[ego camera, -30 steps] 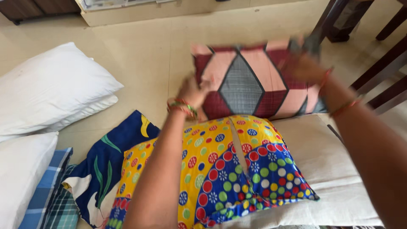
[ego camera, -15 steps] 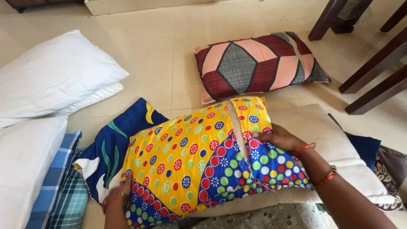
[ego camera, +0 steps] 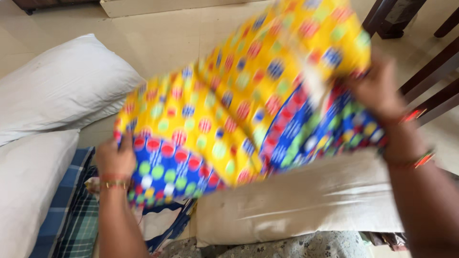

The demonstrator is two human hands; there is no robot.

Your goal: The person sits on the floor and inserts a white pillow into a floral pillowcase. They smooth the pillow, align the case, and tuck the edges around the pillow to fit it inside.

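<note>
We hold the yellow and blue cushion with coloured dots (ego camera: 239, 105) up above the pale tiled floor (ego camera: 167, 43), blurred. Our left hand (ego camera: 114, 157) grips its lower left corner, our right hand (ego camera: 377, 91) its right edge (fingers clamped on the cloth). Below lies a plain cream pillow (ego camera: 306, 200); white pillows (ego camera: 57, 91) rest at left, dark wooden chair legs (ego camera: 430, 95) at right.

My hands grip a matt printed cotton-like pillow cover (ego camera: 229, 110), dotted yellow and blue. Below it, a plain beige cloth pillow (ego camera: 306, 200), slightly coarse. Left of it, 2 smooth white fabric pillows (ego camera: 57, 91). Floor (ego camera: 167, 38) glossy tile.
</note>
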